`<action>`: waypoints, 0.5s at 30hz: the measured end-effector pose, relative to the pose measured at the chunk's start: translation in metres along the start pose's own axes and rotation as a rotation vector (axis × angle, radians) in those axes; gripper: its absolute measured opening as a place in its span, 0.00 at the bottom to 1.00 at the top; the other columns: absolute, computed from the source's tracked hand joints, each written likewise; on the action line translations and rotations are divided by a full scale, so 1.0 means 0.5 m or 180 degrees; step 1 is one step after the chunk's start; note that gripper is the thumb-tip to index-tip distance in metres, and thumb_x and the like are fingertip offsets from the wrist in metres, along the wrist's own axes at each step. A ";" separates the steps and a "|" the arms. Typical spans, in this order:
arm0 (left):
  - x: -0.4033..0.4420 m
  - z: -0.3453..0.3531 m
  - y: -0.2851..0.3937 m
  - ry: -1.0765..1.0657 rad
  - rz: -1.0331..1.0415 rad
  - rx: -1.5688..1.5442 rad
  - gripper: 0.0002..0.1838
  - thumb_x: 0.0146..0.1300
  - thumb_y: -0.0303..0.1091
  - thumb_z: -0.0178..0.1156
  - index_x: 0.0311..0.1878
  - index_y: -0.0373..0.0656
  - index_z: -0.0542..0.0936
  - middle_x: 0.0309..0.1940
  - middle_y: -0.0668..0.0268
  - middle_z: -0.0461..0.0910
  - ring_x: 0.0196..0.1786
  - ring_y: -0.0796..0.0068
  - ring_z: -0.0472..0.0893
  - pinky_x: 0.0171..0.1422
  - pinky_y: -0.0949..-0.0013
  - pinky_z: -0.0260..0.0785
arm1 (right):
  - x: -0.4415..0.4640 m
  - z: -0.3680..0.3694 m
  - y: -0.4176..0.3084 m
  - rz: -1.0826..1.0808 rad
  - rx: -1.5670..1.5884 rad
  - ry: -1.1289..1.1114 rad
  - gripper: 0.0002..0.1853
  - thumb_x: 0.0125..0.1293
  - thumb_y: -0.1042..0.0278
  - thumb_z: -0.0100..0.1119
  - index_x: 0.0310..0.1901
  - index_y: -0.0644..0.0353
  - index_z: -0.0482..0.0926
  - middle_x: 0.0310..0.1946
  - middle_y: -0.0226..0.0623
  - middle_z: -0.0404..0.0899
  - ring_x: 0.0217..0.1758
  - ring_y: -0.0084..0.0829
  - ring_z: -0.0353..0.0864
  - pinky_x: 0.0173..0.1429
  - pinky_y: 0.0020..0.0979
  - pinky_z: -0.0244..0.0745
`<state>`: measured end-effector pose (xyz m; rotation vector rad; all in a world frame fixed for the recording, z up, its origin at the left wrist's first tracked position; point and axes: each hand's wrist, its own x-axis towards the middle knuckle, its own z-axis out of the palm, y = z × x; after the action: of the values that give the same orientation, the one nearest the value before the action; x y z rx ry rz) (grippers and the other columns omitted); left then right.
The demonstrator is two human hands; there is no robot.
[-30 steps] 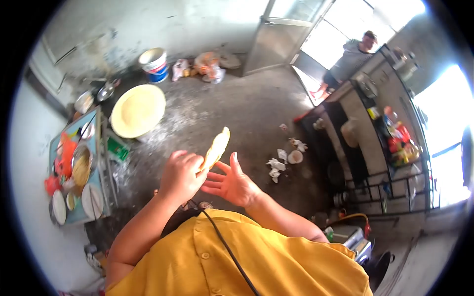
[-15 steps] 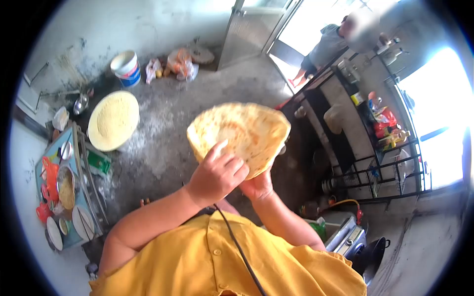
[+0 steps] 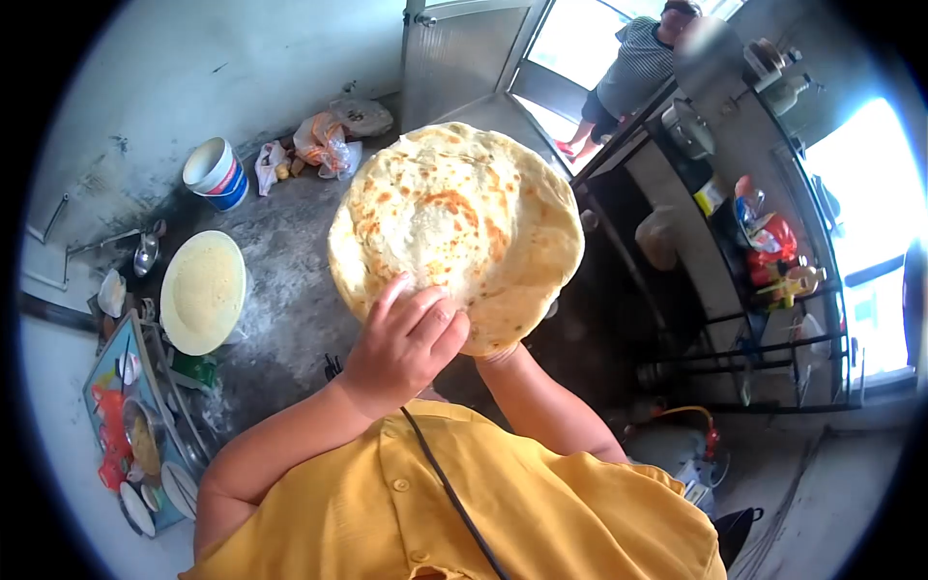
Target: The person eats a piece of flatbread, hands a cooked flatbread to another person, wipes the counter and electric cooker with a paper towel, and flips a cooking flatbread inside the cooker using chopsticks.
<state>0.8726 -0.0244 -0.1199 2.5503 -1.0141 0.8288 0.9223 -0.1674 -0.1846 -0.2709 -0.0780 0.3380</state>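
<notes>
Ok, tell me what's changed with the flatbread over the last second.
The flatbread has turned from nearly edge-on to showing its broad, browned face. The right hand, open beside it earlier, has gone behind it and is now hidden. The left hand stays on its near part. The bucket and tub keep their places on the floor; the view itself has shifted.

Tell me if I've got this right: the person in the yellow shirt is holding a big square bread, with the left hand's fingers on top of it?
Not quite: the bread is round, not square, as the head view shows. The person in the yellow shirt is holding it, with the left hand's fingers on top.
</notes>
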 end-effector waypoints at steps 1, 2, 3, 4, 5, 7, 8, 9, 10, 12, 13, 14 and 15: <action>0.014 0.009 -0.010 -0.0032 -0.0001 -0.0031 0.11 0.60 0.33 0.59 0.47 0.47 0.79 0.47 0.66 0.76 0.57 0.67 0.76 0.68 0.46 0.65 | 0.018 0.000 -0.020 -0.0051 -0.0087 0.0014 0.37 0.66 0.39 0.57 0.71 0.49 0.64 0.69 0.38 0.68 0.69 0.42 0.70 0.71 0.47 0.69; 0.025 0.015 -0.020 -0.0067 0.0038 0.0039 0.13 0.60 0.34 0.59 0.49 0.47 0.78 0.48 0.64 0.75 0.58 0.65 0.76 0.69 0.46 0.65 | 0.032 0.002 -0.036 -0.0075 -0.0117 0.0012 0.37 0.66 0.39 0.57 0.71 0.49 0.64 0.69 0.38 0.68 0.68 0.42 0.70 0.71 0.47 0.69; 0.047 0.017 -0.032 -0.0111 0.0039 -0.0052 0.14 0.61 0.34 0.59 0.50 0.47 0.78 0.48 0.64 0.74 0.59 0.64 0.75 0.69 0.46 0.65 | 0.045 0.007 -0.058 -0.0107 -0.0175 0.0008 0.37 0.66 0.38 0.57 0.71 0.49 0.64 0.69 0.38 0.68 0.68 0.42 0.70 0.71 0.47 0.69; 0.070 0.025 -0.043 -0.0124 0.0056 -0.0183 0.14 0.61 0.34 0.58 0.51 0.47 0.78 0.49 0.63 0.74 0.60 0.64 0.74 0.70 0.46 0.64 | 0.063 0.010 -0.075 -0.0135 -0.0231 0.0009 0.37 0.66 0.38 0.57 0.71 0.49 0.64 0.69 0.38 0.68 0.68 0.42 0.71 0.71 0.48 0.69; 0.085 0.031 -0.055 -0.0243 0.0134 -0.0170 0.19 0.60 0.38 0.62 0.54 0.48 0.77 0.49 0.64 0.74 0.61 0.63 0.74 0.71 0.46 0.63 | 0.080 0.010 -0.090 -0.0178 -0.0296 0.0011 0.37 0.67 0.38 0.56 0.71 0.49 0.64 0.69 0.38 0.68 0.68 0.42 0.71 0.71 0.48 0.69; 0.124 0.049 -0.064 -0.0207 0.0092 -0.0411 0.22 0.58 0.41 0.65 0.56 0.49 0.76 0.50 0.64 0.74 0.61 0.63 0.73 0.71 0.45 0.62 | 0.115 0.013 -0.129 -0.0281 -0.0426 0.0027 0.37 0.67 0.38 0.56 0.71 0.49 0.64 0.69 0.38 0.68 0.68 0.42 0.71 0.71 0.48 0.69; 0.145 0.062 -0.071 -0.0172 0.0089 -0.0651 0.25 0.57 0.43 0.68 0.58 0.50 0.76 0.50 0.65 0.74 0.61 0.63 0.73 0.72 0.45 0.62 | 0.132 0.013 -0.144 -0.0360 -0.0502 0.0042 0.37 0.67 0.38 0.56 0.71 0.49 0.64 0.69 0.38 0.68 0.68 0.42 0.71 0.70 0.48 0.69; 0.139 0.064 -0.092 -0.0144 0.0187 -0.0801 0.29 0.55 0.45 0.71 0.60 0.51 0.75 0.52 0.65 0.73 0.62 0.63 0.73 0.72 0.46 0.60 | 0.143 0.017 -0.146 -0.0440 -0.0584 0.0038 0.37 0.67 0.37 0.56 0.71 0.49 0.64 0.69 0.38 0.68 0.68 0.41 0.71 0.70 0.48 0.70; 0.149 0.074 -0.113 -0.0133 0.0225 -0.0852 0.29 0.55 0.45 0.71 0.60 0.51 0.75 0.52 0.65 0.73 0.62 0.63 0.73 0.72 0.46 0.60 | 0.163 0.016 -0.159 -0.0515 -0.0617 0.0059 0.37 0.67 0.37 0.56 0.71 0.49 0.64 0.69 0.38 0.68 0.68 0.41 0.71 0.70 0.48 0.70; 0.173 0.091 -0.175 0.0686 0.0450 -0.0673 0.27 0.57 0.43 0.70 0.59 0.51 0.75 0.56 0.64 0.73 0.64 0.62 0.72 0.73 0.47 0.57 | 0.206 0.014 -0.179 -0.0692 -0.0724 0.0098 0.37 0.67 0.37 0.56 0.71 0.49 0.64 0.69 0.38 0.68 0.68 0.41 0.71 0.70 0.49 0.70; 0.197 0.090 -0.213 0.0779 0.0193 -0.0889 0.27 0.58 0.37 0.68 0.62 0.52 0.75 0.59 0.60 0.71 0.65 0.59 0.70 0.72 0.53 0.58 | 0.224 0.007 -0.189 -0.0769 -0.0731 0.0134 0.37 0.67 0.37 0.55 0.71 0.49 0.64 0.69 0.38 0.68 0.68 0.41 0.71 0.70 0.49 0.70; 0.215 0.106 -0.236 0.0812 -0.0494 -0.0727 0.32 0.57 0.38 0.70 0.66 0.48 0.72 0.61 0.56 0.70 0.67 0.55 0.69 0.73 0.53 0.57 | 0.247 -0.002 -0.199 -0.0797 -0.0755 0.0145 0.37 0.67 0.37 0.55 0.71 0.49 0.65 0.69 0.38 0.69 0.68 0.41 0.71 0.70 0.49 0.70; 0.238 0.149 -0.275 0.1023 -0.1006 -0.1152 0.36 0.58 0.37 0.70 0.69 0.47 0.68 0.63 0.55 0.70 0.68 0.55 0.69 0.74 0.54 0.57 | 0.261 -0.016 -0.203 -0.0815 -0.0727 0.0141 0.37 0.67 0.37 0.55 0.71 0.49 0.65 0.68 0.38 0.69 0.68 0.41 0.71 0.69 0.49 0.71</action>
<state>1.0688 -0.0227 -0.1135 2.1095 -0.5798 0.8400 1.0784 -0.2173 -0.1604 -0.4892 -0.1067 0.0678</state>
